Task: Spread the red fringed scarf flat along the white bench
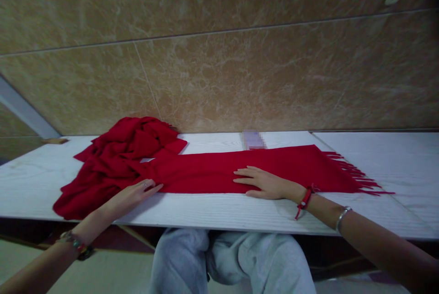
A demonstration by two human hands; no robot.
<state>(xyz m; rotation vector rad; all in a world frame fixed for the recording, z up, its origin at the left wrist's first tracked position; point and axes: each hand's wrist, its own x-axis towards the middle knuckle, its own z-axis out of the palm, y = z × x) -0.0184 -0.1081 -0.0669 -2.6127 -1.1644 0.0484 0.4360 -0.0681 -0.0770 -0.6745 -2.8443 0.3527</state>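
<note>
A red fringed scarf (206,170) lies along the white table (219,214). Its right half is spread flat, with the fringe at the far right; its left part is bunched in a heap. My right hand (262,182) rests flat on the spread part, fingers stretched out and pointing left. My left hand (132,195) lies open at the scarf's near edge, fingertips touching the cloth where the flat part meets the heap. Neither hand grips anything.
A brown marble wall (240,65) rises right behind the table. A small blurred object (254,140) stands at the table's back edge beyond the scarf. My grey-trousered knees (226,262) show under the front edge.
</note>
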